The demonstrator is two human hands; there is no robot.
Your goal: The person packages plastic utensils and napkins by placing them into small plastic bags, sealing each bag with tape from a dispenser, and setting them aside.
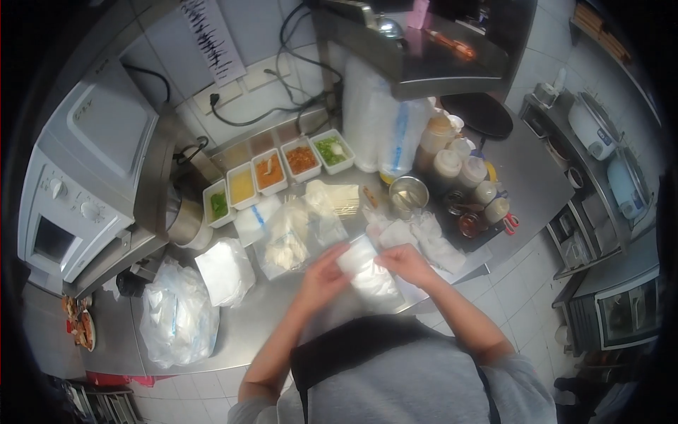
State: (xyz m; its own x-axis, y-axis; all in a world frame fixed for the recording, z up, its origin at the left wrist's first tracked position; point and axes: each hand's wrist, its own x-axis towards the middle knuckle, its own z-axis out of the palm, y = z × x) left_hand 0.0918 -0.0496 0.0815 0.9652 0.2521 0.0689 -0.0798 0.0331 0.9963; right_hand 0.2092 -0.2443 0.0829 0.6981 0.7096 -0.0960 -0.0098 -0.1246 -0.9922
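Note:
Between my two hands, close to my body at the counter's front edge, is a clear plastic bag (372, 278) with a whitish sheen. My left hand (326, 274) is closed at its upper left edge, slightly blurred. At the upper right edge, my right hand (404, 263) pinches the same bag with fingers together. Just left of my hands lies an open plastic bag (286, 244) with pale pieces in it. Thin wooden sticks (344, 201) lie behind it. Crumpled white plastic (427, 240) rests to the right of my right hand.
Several white trays of food (270, 173) line the back of the steel counter (265, 318). A metal bowl (409, 194) and sauce bottles (448, 164) stand at the right, with red-handled scissors (510, 224). Stuffed plastic bags (180, 314) lie left, below a white microwave (88, 162).

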